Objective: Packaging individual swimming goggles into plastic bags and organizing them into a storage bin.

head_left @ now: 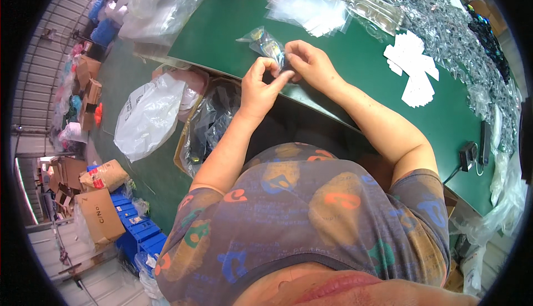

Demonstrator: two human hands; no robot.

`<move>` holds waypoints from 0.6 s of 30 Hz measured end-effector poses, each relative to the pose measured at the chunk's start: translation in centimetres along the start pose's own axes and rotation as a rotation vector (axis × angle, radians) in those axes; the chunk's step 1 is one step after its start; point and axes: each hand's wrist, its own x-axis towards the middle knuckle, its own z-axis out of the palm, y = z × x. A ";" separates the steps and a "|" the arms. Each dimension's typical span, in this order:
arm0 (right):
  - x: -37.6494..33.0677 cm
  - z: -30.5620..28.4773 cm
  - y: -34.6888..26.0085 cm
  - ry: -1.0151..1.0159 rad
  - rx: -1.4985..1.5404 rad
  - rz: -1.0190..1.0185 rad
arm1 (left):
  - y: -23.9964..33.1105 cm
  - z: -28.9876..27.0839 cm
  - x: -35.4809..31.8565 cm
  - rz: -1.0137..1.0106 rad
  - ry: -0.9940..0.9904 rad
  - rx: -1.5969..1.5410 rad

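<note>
Near the front edge of the green table (222, 34), both my hands pinch one end of a small clear plastic bag (267, 45). Something shiny and multicoloured lies inside it; its kind is hard to make out. The bag's other end points away from me, to the left. My left hand (260, 87) has its thumb and fingers closed at the bag's near end. My right hand (312, 66) is closed against the same end, its fingertips almost touching the left thumb. The exact grip is partly hidden by the fingers.
Flat clear bags (308, 9) lie beyond my hands, beside clear plastic trays (377, 12). White cards (411, 64) are stacked at the right, before a long heap of small wrapped pieces (444, 34). An open carton (208, 123) stands below the table edge.
</note>
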 end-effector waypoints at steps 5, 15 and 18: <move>-0.3 0.6 -0.1 0.017 0.143 0.027 | -1.1 0.4 0.1 -0.019 0.067 0.004; -1.7 -1.1 -5.8 -0.067 -0.076 -0.121 | 0.7 -2.4 0.7 -0.157 0.030 -0.272; -2.8 -1.3 -7.7 -0.068 -0.089 -0.429 | 5.2 -5.2 0.2 -0.338 -0.113 -0.772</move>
